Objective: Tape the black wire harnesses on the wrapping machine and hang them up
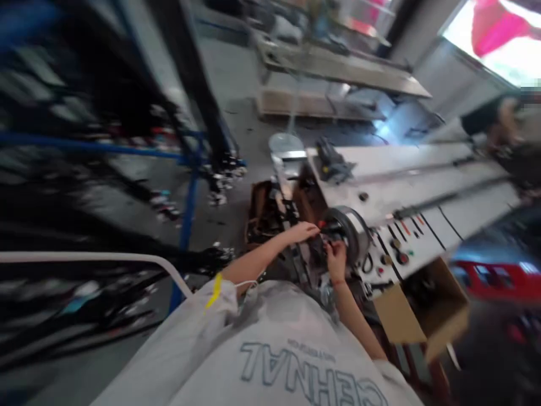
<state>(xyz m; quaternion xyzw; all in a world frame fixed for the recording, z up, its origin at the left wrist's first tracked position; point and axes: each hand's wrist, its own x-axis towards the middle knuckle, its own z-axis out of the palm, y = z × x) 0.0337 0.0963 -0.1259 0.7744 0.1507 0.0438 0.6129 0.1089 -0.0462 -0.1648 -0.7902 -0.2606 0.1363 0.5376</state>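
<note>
A round dark spool-like part [356,231] with a pale band stands at the near left end of the white workbench [380,197]. My left hand [303,232] reaches to its left side, fingers pressed together beside a small red-orange piece; what they hold is too small to make out. Just below the part's left side is my right hand [337,260], its fingers curled in a pinch near the dark centre. Anything between those fingers is hidden by blur. The two hands are close together but apart.
An open cardboard box [443,316] stands right of the bench. A dark power tool [333,163] lies at the bench's far left corner. Strips and small parts lie on its near side. Blue racks [190,208] are at left. Another person's arm [507,118] shows upper right.
</note>
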